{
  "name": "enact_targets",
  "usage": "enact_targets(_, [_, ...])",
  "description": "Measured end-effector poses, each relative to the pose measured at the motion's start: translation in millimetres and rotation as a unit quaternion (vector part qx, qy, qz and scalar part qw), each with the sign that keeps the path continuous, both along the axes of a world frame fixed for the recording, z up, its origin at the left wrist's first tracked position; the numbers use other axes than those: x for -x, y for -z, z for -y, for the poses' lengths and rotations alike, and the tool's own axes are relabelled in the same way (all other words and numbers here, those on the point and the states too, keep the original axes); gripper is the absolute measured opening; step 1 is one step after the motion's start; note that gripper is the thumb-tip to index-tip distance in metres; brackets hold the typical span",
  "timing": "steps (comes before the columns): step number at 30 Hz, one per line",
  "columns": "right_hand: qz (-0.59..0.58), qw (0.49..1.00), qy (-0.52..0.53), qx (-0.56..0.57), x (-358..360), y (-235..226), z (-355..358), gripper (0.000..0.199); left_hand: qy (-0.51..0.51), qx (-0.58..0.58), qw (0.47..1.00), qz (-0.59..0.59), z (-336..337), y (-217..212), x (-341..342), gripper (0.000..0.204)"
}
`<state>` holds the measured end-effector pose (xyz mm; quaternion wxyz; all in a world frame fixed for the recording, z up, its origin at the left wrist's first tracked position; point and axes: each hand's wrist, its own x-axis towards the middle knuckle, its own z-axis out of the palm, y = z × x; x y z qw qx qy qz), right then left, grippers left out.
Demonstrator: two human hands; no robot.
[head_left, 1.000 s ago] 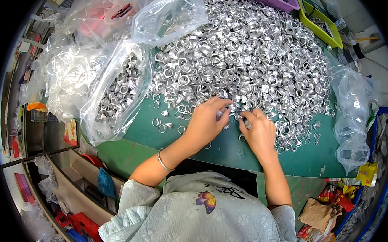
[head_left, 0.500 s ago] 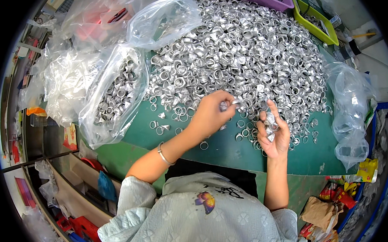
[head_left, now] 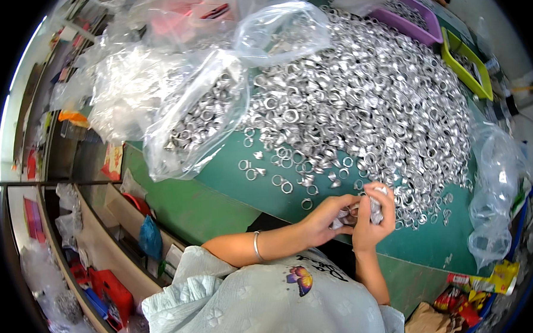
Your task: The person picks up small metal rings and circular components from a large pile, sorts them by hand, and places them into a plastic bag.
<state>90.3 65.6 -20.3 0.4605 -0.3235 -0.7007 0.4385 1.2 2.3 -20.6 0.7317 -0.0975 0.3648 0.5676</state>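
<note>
I see shiny silver rings [head_left: 365, 102] heaped loosely across the green tabletop [head_left: 267, 193], a few strewn singly, some bunched in the fingers [head_left: 389, 205].

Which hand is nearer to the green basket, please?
Right. The right hand is below and left of the green basket in the picture, clearly apart from it; the left hand is beside the right one, farther left and so farther from the basket.
</note>
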Motion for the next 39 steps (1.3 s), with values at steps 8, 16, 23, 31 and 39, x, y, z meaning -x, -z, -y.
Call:
enact_targets(8, [0.135, 0.941, -0.098, -0.295, 39.9, -33.1, 22.3, 0.023, -0.21, -0.175, 0.953, 0.132, 23.3, 4.7, 12.4, 0.04])
enact_targets(16, [0.197, 0.909, -0.224, -0.291, 99.4, -35.0, 59.7, 0.05, -0.417, -0.116, 0.901, -0.016, 64.0, -1.4, 83.1, 0.028])
enact_targets(23, [0.174, 0.965, -0.116, -0.162, 63.0, -10.6, 1.4, 0.02, -0.637, -0.085, 0.716, -0.271, 91.9, 10.7, 231.7, 0.022])
enact_targets(31, [0.343, 0.921, -0.073, -0.168, 28.2, -9.3, -41.1, 0.015, -0.192, 0.309, 0.207, -0.908, 80.1, 34.7, 303.9, 0.044])
enact_targets(39, [0.298, 0.925, -0.161, -0.174, 22.8, -11.7, -32.1, 0.015, -0.104, 0.339, 0.17, -0.919, 90.7, 34.3, 256.3, 0.061])
